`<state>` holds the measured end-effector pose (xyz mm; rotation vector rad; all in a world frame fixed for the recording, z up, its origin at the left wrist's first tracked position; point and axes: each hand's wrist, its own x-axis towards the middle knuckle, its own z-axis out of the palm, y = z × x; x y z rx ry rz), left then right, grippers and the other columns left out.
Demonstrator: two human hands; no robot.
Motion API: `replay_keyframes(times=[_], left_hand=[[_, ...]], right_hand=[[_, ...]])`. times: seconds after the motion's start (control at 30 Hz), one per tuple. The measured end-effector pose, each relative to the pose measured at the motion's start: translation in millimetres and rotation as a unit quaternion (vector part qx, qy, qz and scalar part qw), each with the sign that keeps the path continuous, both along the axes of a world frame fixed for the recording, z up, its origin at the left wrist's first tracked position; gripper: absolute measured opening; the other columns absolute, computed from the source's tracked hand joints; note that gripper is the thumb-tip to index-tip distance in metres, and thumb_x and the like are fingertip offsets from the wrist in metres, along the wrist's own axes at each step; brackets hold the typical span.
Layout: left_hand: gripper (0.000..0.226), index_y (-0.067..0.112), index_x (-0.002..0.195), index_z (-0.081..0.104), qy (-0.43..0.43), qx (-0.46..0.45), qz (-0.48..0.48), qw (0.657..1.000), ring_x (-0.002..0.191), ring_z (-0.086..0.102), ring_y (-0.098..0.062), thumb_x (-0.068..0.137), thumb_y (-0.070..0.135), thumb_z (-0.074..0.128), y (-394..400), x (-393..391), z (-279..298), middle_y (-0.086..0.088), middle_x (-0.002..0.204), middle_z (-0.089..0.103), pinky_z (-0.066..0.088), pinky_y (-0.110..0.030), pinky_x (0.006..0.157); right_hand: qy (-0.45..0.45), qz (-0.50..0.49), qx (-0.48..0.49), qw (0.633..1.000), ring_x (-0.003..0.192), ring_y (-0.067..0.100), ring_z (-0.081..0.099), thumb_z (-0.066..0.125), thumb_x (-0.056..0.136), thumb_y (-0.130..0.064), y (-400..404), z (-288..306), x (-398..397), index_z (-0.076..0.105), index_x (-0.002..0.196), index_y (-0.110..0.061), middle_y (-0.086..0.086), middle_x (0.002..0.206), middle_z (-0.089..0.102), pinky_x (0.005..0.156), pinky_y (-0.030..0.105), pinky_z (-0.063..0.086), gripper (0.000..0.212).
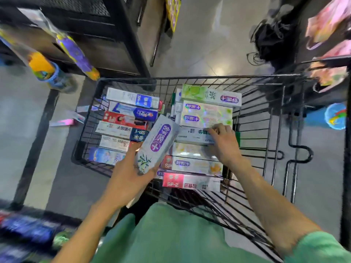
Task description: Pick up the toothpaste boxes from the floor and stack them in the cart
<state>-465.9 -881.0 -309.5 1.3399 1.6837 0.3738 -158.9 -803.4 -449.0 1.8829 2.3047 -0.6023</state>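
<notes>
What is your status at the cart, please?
Left hand holds a white box above the cart. Right hand pinches a box on the right stack. Loose boxes on the floor, left. Nothing in the way.

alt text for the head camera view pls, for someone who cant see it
A person's left hand holds a white and purple toothpaste box over a black wire cart, while the right hand grips a box in the right-hand stack. Two rows of toothpaste boxes fill the cart; a few lie on the floor to its left.
</notes>
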Motion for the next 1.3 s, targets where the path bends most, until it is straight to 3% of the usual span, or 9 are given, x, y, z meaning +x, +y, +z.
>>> replay_keyframes(times=[0.17,0.33,0.43,0.53,0.67,0.83,1.0,1.13,1.3], left_hand=[[0.066,0.063,0.121,0.035,0.024,-0.014,-0.001,1.000,0.090,0.065,0.008,0.082,0.034,0.080,-4,6,-10,0.038,0.107,0.063,0.054,-0.027,0.075],[0.075,0.036,0.143,0.039,0.107,0.024,-0.155,0.982,0.098,0.047,0.005,0.079,0.041,0.078,7,11,-33,0.019,0.122,0.046,0.046,-0.026,0.076],[0.084,0.027,0.151,0.036,0.177,0.032,-0.282,0.942,0.105,0.050,-0.013,0.080,0.047,0.076,24,22,-54,0.006,0.120,0.041,0.050,-0.032,0.075],[0.087,0.017,0.154,0.032,0.223,0.075,-0.431,0.871,0.116,0.046,-0.027,0.082,0.044,0.072,45,44,-84,-0.008,0.123,0.048,0.048,-0.035,0.079],[0.085,0.010,0.159,0.011,0.277,0.073,-0.556,0.780,0.137,0.031,-0.031,0.095,0.041,0.058,64,85,-112,-0.015,0.147,0.035,0.040,-0.041,0.107],[0.078,0.001,0.158,0.011,0.303,0.133,-0.565,0.756,0.132,0.035,-0.036,0.099,0.028,0.052,67,118,-134,-0.020,0.142,0.039,0.036,-0.044,0.108],[0.069,0.000,0.147,0.044,0.329,0.267,-0.566,0.707,0.114,0.052,-0.037,0.085,0.020,0.068,62,119,-153,-0.018,0.126,0.058,0.038,-0.048,0.098],[0.072,0.004,0.146,0.043,0.317,0.282,-0.550,0.719,0.123,0.047,-0.037,0.083,0.018,0.074,58,118,-164,-0.017,0.135,0.053,0.035,-0.051,0.104],[0.072,0.010,0.149,0.042,0.310,0.271,-0.477,0.777,0.138,0.041,-0.035,0.092,0.050,0.062,57,100,-148,-0.015,0.149,0.046,0.025,-0.051,0.115]], right_hand=[[0.018,0.004,0.023,1.000,0.105,0.041,0.056,0.089,0.058,-0.020,0,-10,-4,0.068,0.120,-0.015,0.016,0.119,0.060,0.090,0.047,0.046,0.066],[0.060,-0.041,0.009,0.997,0.119,0.039,0.053,0.084,0.068,-0.024,-2,-5,4,0.059,0.132,-0.014,0.014,0.133,0.057,0.099,0.048,0.042,0.069],[0.051,-0.044,-0.007,0.998,0.127,0.040,0.049,0.082,0.074,-0.030,-2,-3,20,0.055,0.138,-0.013,0.015,0.141,0.053,0.103,0.051,0.039,0.071],[0.025,-0.030,-0.048,0.998,0.138,0.036,0.037,0.073,0.088,-0.037,0,0,36,0.044,0.148,-0.018,0.012,0.154,0.040,0.112,0.048,0.031,0.069],[0.018,-0.018,-0.079,0.997,0.143,0.032,0.030,0.061,0.098,-0.032,10,2,46,0.035,0.153,-0.022,0.009,0.161,0.030,0.113,0.042,0.030,0.062],[0.047,-0.028,-0.074,0.996,0.144,0.035,0.030,0.049,0.103,-0.023,8,-4,46,0.033,0.155,-0.017,0.012,0.160,0.032,0.116,0.043,0.029,0.055],[0.033,0.008,-0.079,0.996,0.151,0.034,0.022,0.049,0.102,-0.024,-4,-8,47,0.026,0.158,-0.011,0.014,0.165,0.020,0.118,0.049,0.031,0.062],[0.022,-0.006,-0.098,0.995,0.154,0.030,0.013,0.047,0.104,-0.032,-9,-7,45,0.019,0.160,-0.013,0.010,0.168,0.011,0.122,0.048,0.022,0.065],[0.014,-0.016,-0.124,0.992,0.154,0.030,0.010,0.045,0.105,-0.033,-17,-1,43,0.017,0.160,-0.015,0.008,0.168,0.008,0.123,0.048,0.019,0.064]])
